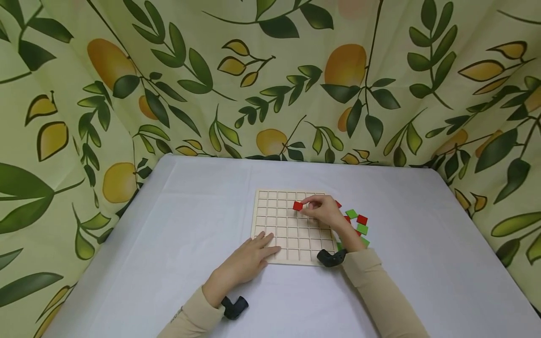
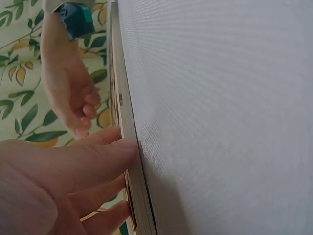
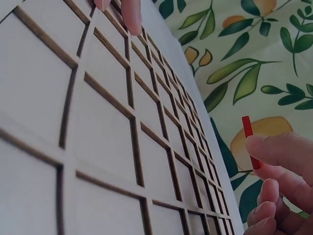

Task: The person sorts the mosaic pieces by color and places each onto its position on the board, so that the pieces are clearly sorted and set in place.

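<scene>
A pale wooden grid board (image 1: 291, 230) with square recesses lies on the table. Between thumb and fingertip, my right hand (image 1: 323, 209) pinches a red square tile (image 1: 297, 206) above the board's upper middle. The right wrist view shows this red tile (image 3: 251, 142) edge-on, raised off the grid. My left hand (image 1: 249, 257) rests with spread fingers on the board's lower left corner. Its thumb (image 2: 110, 154) touches the board's side edge in the left wrist view. The visible recesses of the board hold no tiles.
Several loose tiles, such as a green tile (image 1: 362, 229) and a red tile (image 1: 362, 219), lie right of the board, partly hidden by my right forearm. A white cloth (image 1: 190, 211) covers the table. A leaf-patterned curtain (image 1: 270, 84) hangs behind it.
</scene>
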Motion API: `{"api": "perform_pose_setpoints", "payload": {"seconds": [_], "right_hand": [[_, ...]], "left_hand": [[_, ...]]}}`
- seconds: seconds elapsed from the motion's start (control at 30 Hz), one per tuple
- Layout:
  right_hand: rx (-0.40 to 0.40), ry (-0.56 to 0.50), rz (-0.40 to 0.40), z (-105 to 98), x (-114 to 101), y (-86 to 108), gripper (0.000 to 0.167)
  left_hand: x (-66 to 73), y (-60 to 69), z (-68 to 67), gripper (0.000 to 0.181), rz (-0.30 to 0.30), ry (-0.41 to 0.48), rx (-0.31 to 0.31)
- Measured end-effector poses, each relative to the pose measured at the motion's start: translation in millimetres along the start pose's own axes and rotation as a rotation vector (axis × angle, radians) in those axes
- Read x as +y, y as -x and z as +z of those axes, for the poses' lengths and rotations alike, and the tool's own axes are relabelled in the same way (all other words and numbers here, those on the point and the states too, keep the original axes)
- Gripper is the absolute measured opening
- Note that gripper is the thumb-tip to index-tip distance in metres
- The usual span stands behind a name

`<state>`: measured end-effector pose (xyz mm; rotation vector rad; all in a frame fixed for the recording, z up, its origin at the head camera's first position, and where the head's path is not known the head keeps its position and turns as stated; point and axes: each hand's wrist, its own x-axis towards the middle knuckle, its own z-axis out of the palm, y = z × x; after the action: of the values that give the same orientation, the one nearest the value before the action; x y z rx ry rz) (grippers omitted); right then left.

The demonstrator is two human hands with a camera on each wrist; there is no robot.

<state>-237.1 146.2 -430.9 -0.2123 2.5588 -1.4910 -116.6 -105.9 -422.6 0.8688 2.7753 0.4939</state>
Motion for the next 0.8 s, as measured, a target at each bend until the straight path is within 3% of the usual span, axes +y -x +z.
{"api": "perform_pose_setpoints", "payload": {"seconds": [0.2,0.5,0.8], "right_hand": [[-0.014,-0.005,-0.038,7,-2,-2.2,0.026],[-0.047,-0.044,0.006,18,-3,-8.8,0.027],[-0.081,-0.028,-0.040,29,-7,-14.5,0.028]], "left_hand": [[-1.3,-0.8,0.4,0.042,-0.021,0.021,-0.014],[-3.3,-1.6,0.0,0.042,-0.019,0.028,-0.026],[-3.9,-1.8,1.8,0.042,-0.012,0.013,-0.020]]}}
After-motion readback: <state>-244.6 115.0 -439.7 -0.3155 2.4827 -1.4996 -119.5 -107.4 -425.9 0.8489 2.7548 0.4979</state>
